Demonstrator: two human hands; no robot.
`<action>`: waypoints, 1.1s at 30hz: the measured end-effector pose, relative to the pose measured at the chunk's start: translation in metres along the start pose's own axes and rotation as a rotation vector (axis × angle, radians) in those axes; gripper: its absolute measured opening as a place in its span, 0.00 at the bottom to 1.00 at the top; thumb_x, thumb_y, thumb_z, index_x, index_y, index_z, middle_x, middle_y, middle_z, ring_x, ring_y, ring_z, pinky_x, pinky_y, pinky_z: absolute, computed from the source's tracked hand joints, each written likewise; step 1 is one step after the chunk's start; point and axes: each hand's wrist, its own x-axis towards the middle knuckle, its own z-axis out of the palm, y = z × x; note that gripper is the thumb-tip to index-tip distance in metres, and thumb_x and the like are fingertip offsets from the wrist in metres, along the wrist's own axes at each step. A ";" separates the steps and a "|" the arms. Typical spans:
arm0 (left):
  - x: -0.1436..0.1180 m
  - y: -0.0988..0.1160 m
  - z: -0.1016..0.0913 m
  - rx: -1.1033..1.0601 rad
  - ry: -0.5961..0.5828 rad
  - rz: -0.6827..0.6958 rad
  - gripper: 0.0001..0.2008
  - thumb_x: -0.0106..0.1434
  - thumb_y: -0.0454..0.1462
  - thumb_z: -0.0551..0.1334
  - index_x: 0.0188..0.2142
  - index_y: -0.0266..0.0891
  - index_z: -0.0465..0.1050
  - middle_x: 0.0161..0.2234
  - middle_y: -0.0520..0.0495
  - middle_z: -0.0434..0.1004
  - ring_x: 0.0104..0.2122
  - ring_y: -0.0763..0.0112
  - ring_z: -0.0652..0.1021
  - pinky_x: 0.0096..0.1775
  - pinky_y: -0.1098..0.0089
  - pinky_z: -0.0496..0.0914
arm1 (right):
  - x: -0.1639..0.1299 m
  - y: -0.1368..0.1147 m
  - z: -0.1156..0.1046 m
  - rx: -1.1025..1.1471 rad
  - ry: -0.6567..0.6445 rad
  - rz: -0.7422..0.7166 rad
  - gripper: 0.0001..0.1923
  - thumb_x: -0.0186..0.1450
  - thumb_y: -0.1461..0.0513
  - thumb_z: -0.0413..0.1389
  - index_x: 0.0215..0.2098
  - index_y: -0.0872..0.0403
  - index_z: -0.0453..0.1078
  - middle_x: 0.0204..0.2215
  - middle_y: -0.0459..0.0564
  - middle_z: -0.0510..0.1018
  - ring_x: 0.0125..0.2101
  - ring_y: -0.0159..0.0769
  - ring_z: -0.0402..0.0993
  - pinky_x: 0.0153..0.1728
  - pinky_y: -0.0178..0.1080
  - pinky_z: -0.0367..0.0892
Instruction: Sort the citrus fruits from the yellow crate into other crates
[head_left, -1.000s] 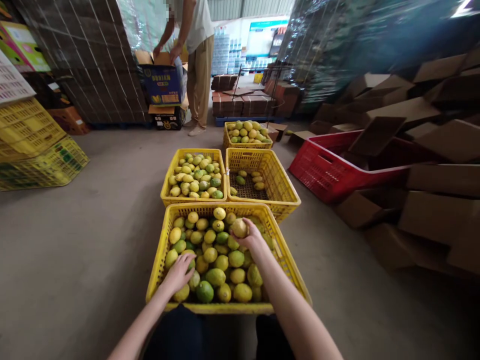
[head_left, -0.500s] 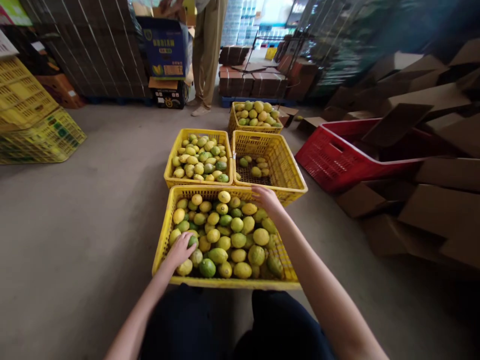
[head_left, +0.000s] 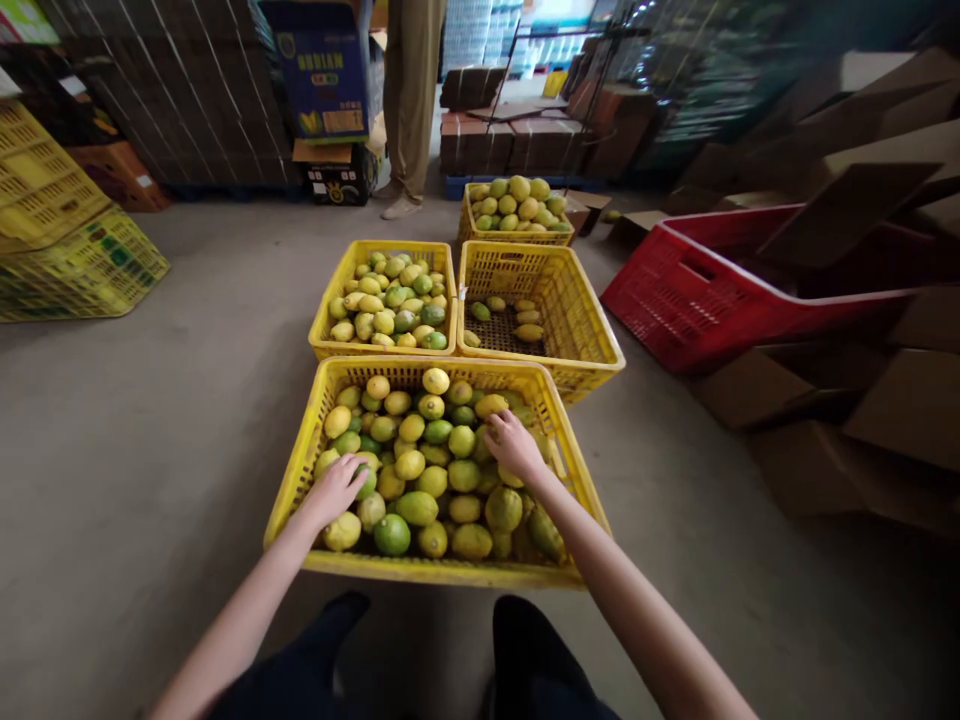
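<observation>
Head view: both hands rest palm-down on the heap of yellow and green lemons (head_left: 431, 470) filling the near yellow plastic slatted crate (head_left: 300, 470). The left hand (head_left: 337, 488) cups one lemon, fingers curled; the right hand (head_left: 511, 444) lies loosely spread, gripping nothing visible.
</observation>
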 end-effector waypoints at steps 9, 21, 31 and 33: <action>0.008 0.021 -0.017 0.287 -0.176 0.038 0.14 0.67 0.43 0.57 0.48 0.41 0.75 0.48 0.40 0.77 0.46 0.54 0.78 0.50 0.56 0.72 | 0.002 0.011 0.017 -0.129 0.013 -0.111 0.16 0.68 0.60 0.51 0.49 0.57 0.73 0.49 0.63 0.72 0.50 0.51 0.71 0.47 0.45 0.70; 0.082 0.076 -0.015 0.409 -0.098 0.109 0.14 0.71 0.39 0.52 0.41 0.36 0.75 0.42 0.40 0.78 0.41 0.58 0.79 0.42 0.64 0.71 | -0.001 0.008 -0.002 -0.377 -0.227 -0.227 0.33 0.54 0.64 0.64 0.57 0.62 0.69 0.52 0.67 0.71 0.54 0.58 0.67 0.50 0.48 0.67; 0.085 0.058 -0.021 0.336 -0.048 0.063 0.13 0.70 0.38 0.53 0.42 0.38 0.76 0.43 0.43 0.79 0.40 0.62 0.79 0.43 0.66 0.71 | -0.010 0.006 -0.031 0.085 0.254 -0.028 0.21 0.51 0.54 0.68 0.42 0.51 0.74 0.43 0.55 0.75 0.43 0.50 0.73 0.42 0.45 0.69; 0.084 0.059 -0.019 0.330 -0.055 0.064 0.13 0.70 0.38 0.53 0.43 0.38 0.75 0.44 0.42 0.79 0.41 0.60 0.80 0.44 0.65 0.71 | -0.008 -0.002 -0.041 0.509 0.389 0.017 0.24 0.49 0.48 0.68 0.40 0.50 0.73 0.40 0.52 0.76 0.41 0.48 0.72 0.42 0.45 0.69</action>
